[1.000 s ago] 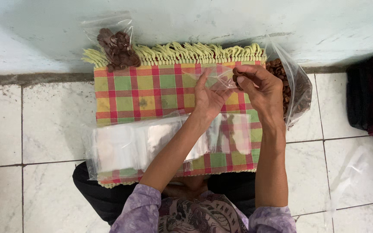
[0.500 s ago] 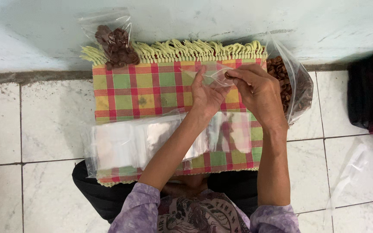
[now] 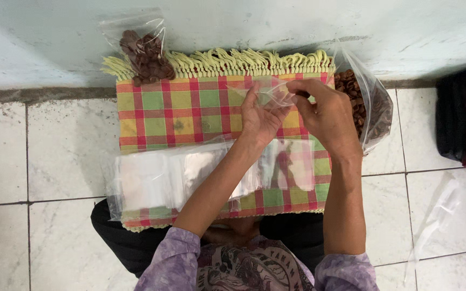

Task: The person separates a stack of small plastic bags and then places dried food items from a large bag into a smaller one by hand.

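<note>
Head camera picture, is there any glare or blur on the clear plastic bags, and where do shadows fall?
Head view: sharp overall, soft even light. Mild white sheen on the stack of clear bags across the checked cloth; the small clear bag between left hand and right hand is hard to outline. Faint shadows under the forearms.

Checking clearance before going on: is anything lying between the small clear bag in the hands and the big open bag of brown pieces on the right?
Nothing visible does. Both the left hand and right hand hold the small clear bag, and the big open bag lies just right of the right hand.
</note>
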